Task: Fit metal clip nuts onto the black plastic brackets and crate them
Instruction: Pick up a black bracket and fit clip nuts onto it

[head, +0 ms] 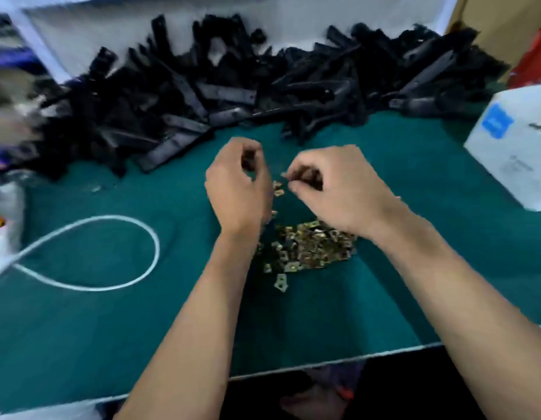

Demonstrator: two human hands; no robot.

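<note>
While both forearms reach in from the near edge, the left hand [237, 189] hovers above the counter [90, 328] with fingers curled, thumb near fingertips; whether it holds anything, cannot tell, frame blurred. Right hand [333, 189] just beside it, fingers curled, pinching a small metal clip nut [283, 174] at its fingertips. Counter is covered in dark green felt-like cloth with a pale front edge. Loose pile of brass-coloured clip nuts [308, 247] lies on the cloth under and between the wrists, a few strays toward the hands. Big heap of black plastic brackets [233, 86] runs along the far side of the counter against a white wall panel. White cable [111, 253] loops on the cloth at left. White box [515, 147] with blue label sits at the right edge, something red behind it. Far left is smeared, unreadable.
</note>
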